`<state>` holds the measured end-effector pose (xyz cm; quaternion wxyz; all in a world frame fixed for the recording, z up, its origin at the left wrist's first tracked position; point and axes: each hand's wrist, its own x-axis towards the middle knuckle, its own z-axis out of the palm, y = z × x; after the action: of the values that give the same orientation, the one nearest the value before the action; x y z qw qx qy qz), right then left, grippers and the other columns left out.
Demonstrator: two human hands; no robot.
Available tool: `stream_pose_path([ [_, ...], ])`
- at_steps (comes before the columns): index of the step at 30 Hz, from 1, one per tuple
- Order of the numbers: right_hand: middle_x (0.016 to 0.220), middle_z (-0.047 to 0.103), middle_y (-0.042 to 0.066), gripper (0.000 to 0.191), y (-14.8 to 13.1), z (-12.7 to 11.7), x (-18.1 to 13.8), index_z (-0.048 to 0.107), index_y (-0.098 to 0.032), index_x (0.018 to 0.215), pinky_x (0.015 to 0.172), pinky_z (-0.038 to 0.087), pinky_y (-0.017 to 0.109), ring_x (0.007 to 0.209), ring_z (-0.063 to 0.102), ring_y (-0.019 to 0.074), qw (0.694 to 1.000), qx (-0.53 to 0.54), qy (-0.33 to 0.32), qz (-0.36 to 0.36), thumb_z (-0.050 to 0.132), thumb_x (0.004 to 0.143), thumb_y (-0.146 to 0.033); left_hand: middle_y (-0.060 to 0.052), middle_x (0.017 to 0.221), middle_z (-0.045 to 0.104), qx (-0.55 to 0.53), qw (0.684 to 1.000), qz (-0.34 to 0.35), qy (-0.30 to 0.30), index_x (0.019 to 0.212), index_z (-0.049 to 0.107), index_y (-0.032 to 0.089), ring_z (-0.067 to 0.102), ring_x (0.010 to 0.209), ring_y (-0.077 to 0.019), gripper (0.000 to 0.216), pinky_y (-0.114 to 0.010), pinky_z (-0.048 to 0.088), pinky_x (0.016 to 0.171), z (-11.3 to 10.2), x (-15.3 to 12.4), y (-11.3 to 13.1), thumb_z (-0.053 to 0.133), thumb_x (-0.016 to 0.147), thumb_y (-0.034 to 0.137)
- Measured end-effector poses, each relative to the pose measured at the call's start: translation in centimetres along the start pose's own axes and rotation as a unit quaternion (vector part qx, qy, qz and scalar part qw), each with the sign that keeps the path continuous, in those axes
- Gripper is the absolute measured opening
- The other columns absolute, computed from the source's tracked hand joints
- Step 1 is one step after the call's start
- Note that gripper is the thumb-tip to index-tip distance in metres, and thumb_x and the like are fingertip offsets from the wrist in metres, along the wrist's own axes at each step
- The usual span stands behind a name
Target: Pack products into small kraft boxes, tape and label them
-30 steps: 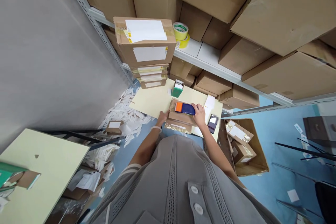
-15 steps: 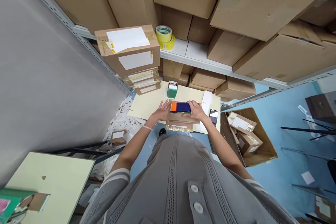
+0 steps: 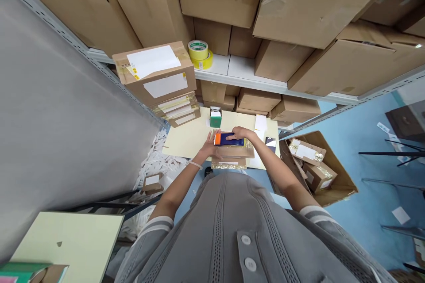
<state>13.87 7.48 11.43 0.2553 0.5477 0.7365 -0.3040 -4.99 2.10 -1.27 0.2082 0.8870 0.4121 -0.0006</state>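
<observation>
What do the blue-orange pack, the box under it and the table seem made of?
Pack: smooth printed card or plastic, by its flat solid colours; can't tell which.
Box: matte brown cardboard, by its dull tan face.
Table: pale-yellow laminate, likely, by its even smooth top.

The packet [image 3: 229,139] is coloured dark blue with an orange end. The box [image 3: 234,152] is seen in plain brown, the table [image 3: 187,137] in pale yellow, the tape rolls [image 3: 199,51] in yellow, the floor [image 3: 358,168] in light blue.
</observation>
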Motion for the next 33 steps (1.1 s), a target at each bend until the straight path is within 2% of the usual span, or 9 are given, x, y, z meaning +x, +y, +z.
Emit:
stream_pose_path([
  [5,0.085,0.070,0.011,0.075,0.5,-0.2,0.6,0.070,-0.010,0.089,0.059,0.042,0.025,0.074,0.063,0.0199,0.993,0.106,-0.040,-0.019,0.061,0.066,-0.081,-0.019,0.162,0.001,0.035,0.999,-0.024,-0.015,0.156,0.006,0.010,-0.004,0.150,-0.0352,0.138,-0.051,-0.009,0.120,0.0,0.3,0.4,0.078,0.052,0.064],
  [10,0.074,0.067,0.007,0.074,2.2,-0.1,-0.6,0.064,-0.014,0.075,0.059,0.041,0.025,0.067,0.057,0.0165,0.968,0.229,-0.103,-0.018,0.060,0.060,-0.086,-0.020,0.162,0.001,0.040,0.998,-0.045,-0.031,0.155,0.010,0.005,-0.004,0.150,-0.0376,0.136,-0.053,-0.010,0.119,0.1,0.8,0.1,0.078,0.050,0.059],
  [15,0.070,0.063,0.005,0.074,3.0,-0.4,-1.3,0.062,-0.015,0.070,0.059,0.039,0.026,0.066,0.054,0.0159,0.979,0.190,-0.066,-0.044,0.061,0.054,-0.087,-0.022,0.162,0.002,0.056,0.996,-0.044,-0.047,0.155,0.002,0.003,-0.005,0.150,-0.0365,0.138,-0.052,-0.011,0.118,0.1,1.1,-0.1,0.077,0.051,0.055],
  [19,0.071,0.063,0.005,0.074,3.8,-1.2,-1.7,0.062,-0.015,0.069,0.059,0.039,0.026,0.066,0.054,0.0164,0.981,0.161,-0.081,-0.069,0.063,0.052,-0.087,-0.023,0.162,0.001,0.063,0.996,-0.037,-0.059,0.155,-0.001,0.005,-0.006,0.150,-0.0367,0.139,-0.053,-0.012,0.117,-0.2,1.2,0.2,0.078,0.051,0.052],
  [22,0.075,0.067,0.007,0.072,6.8,-2.6,-3.6,0.065,-0.014,0.070,0.061,0.041,0.027,0.069,0.058,0.0184,0.982,0.155,-0.095,-0.048,0.064,0.055,-0.085,-0.024,0.161,0.002,0.063,0.995,-0.049,-0.065,0.155,0.001,0.005,-0.004,0.150,-0.0367,0.139,-0.053,-0.012,0.117,-0.6,0.7,-0.3,0.081,0.050,0.049],
  [25,0.079,0.070,0.009,0.070,12.0,-4.0,-6.7,0.070,-0.014,0.076,0.067,0.046,0.028,0.076,0.063,0.0217,0.982,0.164,-0.089,0.002,0.063,0.063,-0.082,-0.026,0.161,0.003,0.065,0.993,-0.070,-0.066,0.155,0.002,0.005,-0.001,0.150,-0.0377,0.139,-0.055,-0.010,0.117,-0.9,-0.4,-1.8,0.082,0.049,0.047],
  [27,0.079,0.071,0.010,0.065,15.6,-4.4,-8.5,0.073,-0.015,0.081,0.068,0.048,0.029,0.077,0.065,0.0231,0.980,0.168,-0.075,0.070,0.066,0.065,-0.078,-0.027,0.161,0.003,0.071,0.992,-0.080,-0.065,0.155,0.002,0.006,0.000,0.150,-0.0383,0.140,-0.056,-0.009,0.117,-1.0,-1.0,-2.6,0.083,0.047,0.044],
  [30,0.080,0.072,0.012,0.061,19.2,-3.7,-9.7,0.073,-0.013,0.084,0.068,0.049,0.030,0.078,0.066,0.0252,0.977,0.164,-0.045,0.127,0.072,0.065,-0.071,-0.027,0.160,0.003,0.082,0.992,-0.075,-0.066,0.156,0.002,0.009,0.000,0.149,-0.0392,0.139,-0.058,-0.009,0.116,-1.0,-0.9,-3.0,0.083,0.047,0.042],
  [33,0.081,0.072,0.013,0.059,20.4,-2.2,-9.0,0.074,-0.013,0.086,0.070,0.049,0.031,0.083,0.066,0.0288,0.979,0.147,-0.014,0.143,0.077,0.062,-0.067,-0.027,0.160,0.001,0.092,0.990,-0.065,-0.083,0.156,0.003,0.010,-0.001,0.149,-0.0405,0.141,-0.060,-0.009,0.115,-0.8,0.2,-2.1,0.084,0.046,0.043],
])
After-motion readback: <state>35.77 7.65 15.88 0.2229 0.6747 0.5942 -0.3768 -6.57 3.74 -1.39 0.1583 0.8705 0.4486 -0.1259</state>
